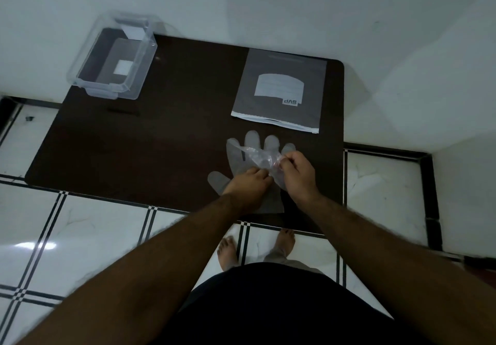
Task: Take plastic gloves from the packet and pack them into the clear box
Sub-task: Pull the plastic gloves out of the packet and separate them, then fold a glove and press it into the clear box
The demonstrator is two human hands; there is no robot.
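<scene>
A stack of thin plastic gloves (243, 154) lies flat on the dark table, fingers pointing away from me. My right hand (299, 175) pinches a crumpled top glove (261, 158) and lifts it off the stack. My left hand (248, 185) presses down on the palm of the stack and touches the lifted glove's edge. The grey glove packet (280, 89) lies flat beyond the gloves, its open end facing me. The clear box (114, 57) stands open at the table's far left corner, with only white labels visible inside.
The dark table (161, 140) stands against a white wall, its right side near a wall corner. White floor tiles with black lines surround it. My bare feet (228, 253) stand at the near edge.
</scene>
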